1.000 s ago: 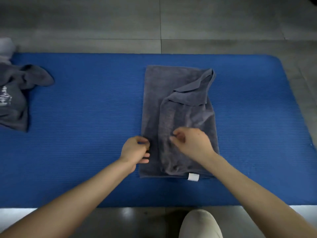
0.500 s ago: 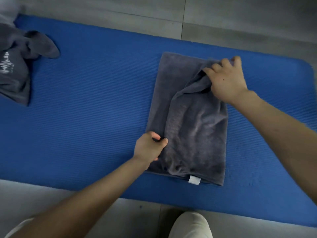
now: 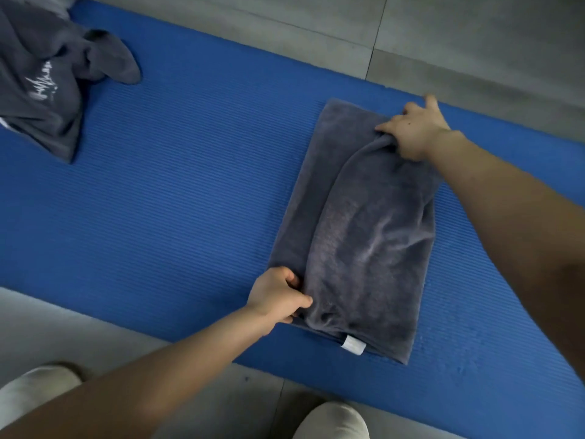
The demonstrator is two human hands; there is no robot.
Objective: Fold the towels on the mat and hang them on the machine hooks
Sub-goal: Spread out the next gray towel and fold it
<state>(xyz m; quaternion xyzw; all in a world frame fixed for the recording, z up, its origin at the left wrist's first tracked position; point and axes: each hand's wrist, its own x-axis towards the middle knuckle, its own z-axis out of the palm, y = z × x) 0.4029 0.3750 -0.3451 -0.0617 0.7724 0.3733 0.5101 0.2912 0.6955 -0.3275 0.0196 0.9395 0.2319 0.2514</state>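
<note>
Two hands work one grey towel (image 3: pixel 364 242), which lies right of centre on the blue mat (image 3: pixel 190 191), its long axis running from the lower middle of the frame up toward the upper right, the near short edge carrying a white tag (image 3: pixel 353 344). Its top layer is folded over but stops short of the left edge, leaving a strip of the lower layer bare. The left hand (image 3: pixel 275 294) is nearer, at the flap's near-left edge, its grip narrow, thumb and fingers pinching the cloth. The right hand (image 3: pixel 414 131) reaches to the far end, its grip closed round a bunched corner of the same layer. Squaring the fold likely turns on drawing both ends leftward together. A crumpled grey cloth (image 3: pixel 47 74) with white lettering, probably another towel, lies at the upper left.
</note>
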